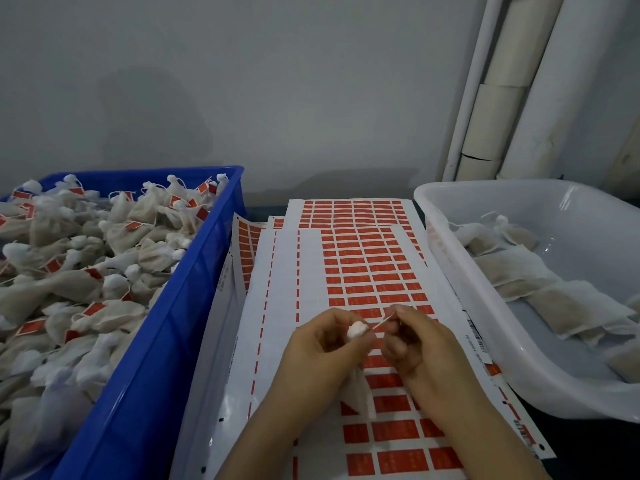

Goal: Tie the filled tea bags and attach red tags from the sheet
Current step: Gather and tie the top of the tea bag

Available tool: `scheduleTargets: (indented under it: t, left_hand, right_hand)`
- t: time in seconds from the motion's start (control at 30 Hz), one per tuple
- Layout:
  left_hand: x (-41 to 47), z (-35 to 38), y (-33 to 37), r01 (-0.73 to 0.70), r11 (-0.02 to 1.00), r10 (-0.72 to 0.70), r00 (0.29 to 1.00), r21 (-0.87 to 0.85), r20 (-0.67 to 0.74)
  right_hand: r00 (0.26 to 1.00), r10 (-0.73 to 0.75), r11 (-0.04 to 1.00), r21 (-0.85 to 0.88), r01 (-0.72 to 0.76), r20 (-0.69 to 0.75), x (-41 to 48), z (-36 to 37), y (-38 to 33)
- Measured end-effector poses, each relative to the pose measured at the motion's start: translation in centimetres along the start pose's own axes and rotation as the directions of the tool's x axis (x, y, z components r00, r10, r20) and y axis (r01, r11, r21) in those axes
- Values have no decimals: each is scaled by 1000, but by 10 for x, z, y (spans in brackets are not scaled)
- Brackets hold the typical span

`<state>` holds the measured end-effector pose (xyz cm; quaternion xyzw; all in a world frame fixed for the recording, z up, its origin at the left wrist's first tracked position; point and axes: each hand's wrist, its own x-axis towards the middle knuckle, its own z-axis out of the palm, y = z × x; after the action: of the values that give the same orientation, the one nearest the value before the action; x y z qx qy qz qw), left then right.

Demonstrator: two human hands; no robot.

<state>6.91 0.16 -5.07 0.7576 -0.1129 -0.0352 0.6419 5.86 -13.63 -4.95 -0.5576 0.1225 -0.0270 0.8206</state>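
Note:
My left hand grips the gathered neck of a white tea bag; the bag's body hangs below my palm over the sheet. My right hand pinches the bag's thin string, which runs taut from the bag's neck to my fingertips. Both hands hover above the sheet of red tags, where the left columns are stripped bare and red tags fill the rest.
A blue crate on the left is heaped with tied, red-tagged tea bags. A white tub on the right holds flat filled bags. More tag sheets are stacked under the top one. White pipes stand at the back right.

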Motion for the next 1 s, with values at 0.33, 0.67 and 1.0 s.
scheduleTargets:
  t: [0.33,0.67,1.0]
  left_hand:
    - [2,-4,-8,-46,994,44,999,96,18]
    - [2,-4,-9,-1,991,-14,994,136,111]
    - [2,-5,-5,8,994,-25,988,112,152]
  right_hand:
    - [995,37,966,250,-60,96,3,-2,5]
    - [997,51,851,521,-72,55,6,-3,-7]
    - [1000,24,841,541,-29,17,8,-5,-7]
